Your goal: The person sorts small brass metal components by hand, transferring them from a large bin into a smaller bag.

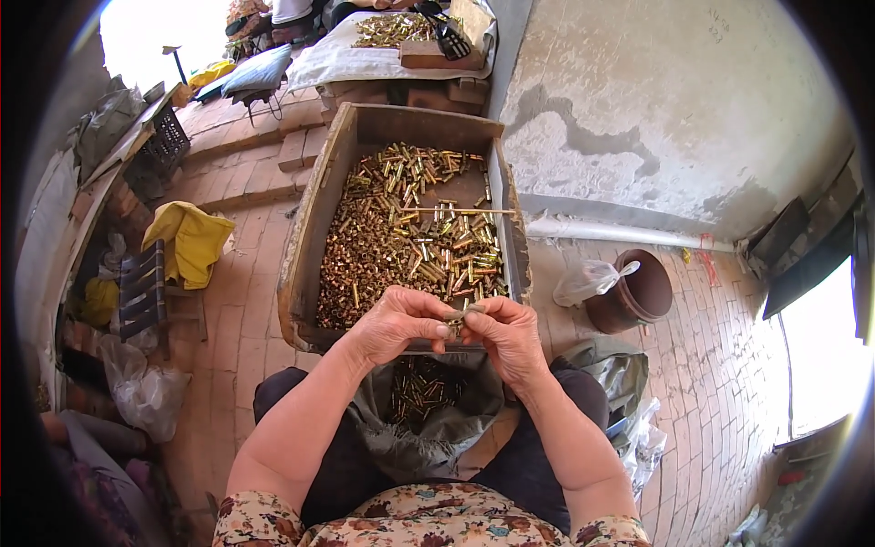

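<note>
Both my hands meet over the near edge of a wooden box [419,113]. My left hand [398,324] pinches a small brass-coloured metal piece [458,326] between thumb and fingers, and my right hand [507,339] grips it from the other side. Fingertips hide much of it. A greyish covering shows at the right fingertips. Inside the box, small copper-coloured pieces [360,273] are heaped at the left, with longer brass-coloured cylindrical pieces [428,169] at the back and right. Below my hands, a grey-green sack [387,433] lies open between my knees, holding similar long pieces [421,394].
A thin rod [460,211] lies across the box's right part. To the right stand a brown bucket [647,296] and a white plastic bag [591,281]. A yellow cloth [189,242] hangs at the left. Behind, a cloth-covered table [333,59] bears more brass pieces.
</note>
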Tool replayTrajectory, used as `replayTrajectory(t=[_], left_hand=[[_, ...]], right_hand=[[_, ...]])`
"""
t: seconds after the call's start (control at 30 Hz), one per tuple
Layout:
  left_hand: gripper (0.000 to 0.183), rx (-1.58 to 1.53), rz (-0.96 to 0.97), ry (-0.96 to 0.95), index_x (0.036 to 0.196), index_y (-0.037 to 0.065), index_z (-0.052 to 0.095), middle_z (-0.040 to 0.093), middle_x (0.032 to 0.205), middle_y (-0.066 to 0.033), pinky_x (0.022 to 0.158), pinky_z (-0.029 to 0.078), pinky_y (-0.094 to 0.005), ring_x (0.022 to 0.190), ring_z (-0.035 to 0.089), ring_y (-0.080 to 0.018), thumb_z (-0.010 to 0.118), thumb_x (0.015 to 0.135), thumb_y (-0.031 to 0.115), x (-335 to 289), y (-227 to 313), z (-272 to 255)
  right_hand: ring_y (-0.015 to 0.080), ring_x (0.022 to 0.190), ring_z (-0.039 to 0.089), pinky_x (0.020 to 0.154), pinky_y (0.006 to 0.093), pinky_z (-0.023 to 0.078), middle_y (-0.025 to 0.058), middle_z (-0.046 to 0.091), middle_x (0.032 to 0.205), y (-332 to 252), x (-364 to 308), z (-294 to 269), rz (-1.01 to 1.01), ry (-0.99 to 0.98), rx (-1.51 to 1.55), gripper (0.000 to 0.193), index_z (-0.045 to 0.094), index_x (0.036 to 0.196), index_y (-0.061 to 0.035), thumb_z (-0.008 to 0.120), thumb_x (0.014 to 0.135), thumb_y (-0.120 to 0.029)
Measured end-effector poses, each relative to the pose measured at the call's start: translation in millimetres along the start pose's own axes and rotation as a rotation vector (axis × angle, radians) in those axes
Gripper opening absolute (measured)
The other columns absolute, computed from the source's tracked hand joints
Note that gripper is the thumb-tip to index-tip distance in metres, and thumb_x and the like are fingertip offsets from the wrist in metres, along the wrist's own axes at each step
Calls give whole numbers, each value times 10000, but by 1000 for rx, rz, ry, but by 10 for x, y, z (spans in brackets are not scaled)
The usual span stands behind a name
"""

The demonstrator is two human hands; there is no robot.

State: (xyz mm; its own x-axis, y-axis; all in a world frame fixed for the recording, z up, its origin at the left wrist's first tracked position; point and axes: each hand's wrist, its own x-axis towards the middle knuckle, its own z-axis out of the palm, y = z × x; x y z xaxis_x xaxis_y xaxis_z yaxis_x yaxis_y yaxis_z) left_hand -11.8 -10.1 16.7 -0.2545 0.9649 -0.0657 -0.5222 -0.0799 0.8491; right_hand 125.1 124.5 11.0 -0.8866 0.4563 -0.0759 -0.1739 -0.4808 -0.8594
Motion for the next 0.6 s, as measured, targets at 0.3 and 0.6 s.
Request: replayTrajectory(t=[0.3,0.6], left_hand=[[150,-84,-2,-40,901,-37,645,641,784,-145,599,521,-269,605,613,-168,638,751,-30,-15,-24,0],[121,-14,-14,-42,888,-16,656,640,765,-121,552,502,-251,569,588,-138,636,770,4,-29,-2,43]], right_hand=[[140,646,612,580,247,512,68,633,747,-59,-32,26,19,-34,-44,60,625,840,-3,642,785,-19],[121,652,614,584,238,513,51,627,740,-105,-26,-69,74,-77,-41,88,629,850,-11,666,775,-39]])
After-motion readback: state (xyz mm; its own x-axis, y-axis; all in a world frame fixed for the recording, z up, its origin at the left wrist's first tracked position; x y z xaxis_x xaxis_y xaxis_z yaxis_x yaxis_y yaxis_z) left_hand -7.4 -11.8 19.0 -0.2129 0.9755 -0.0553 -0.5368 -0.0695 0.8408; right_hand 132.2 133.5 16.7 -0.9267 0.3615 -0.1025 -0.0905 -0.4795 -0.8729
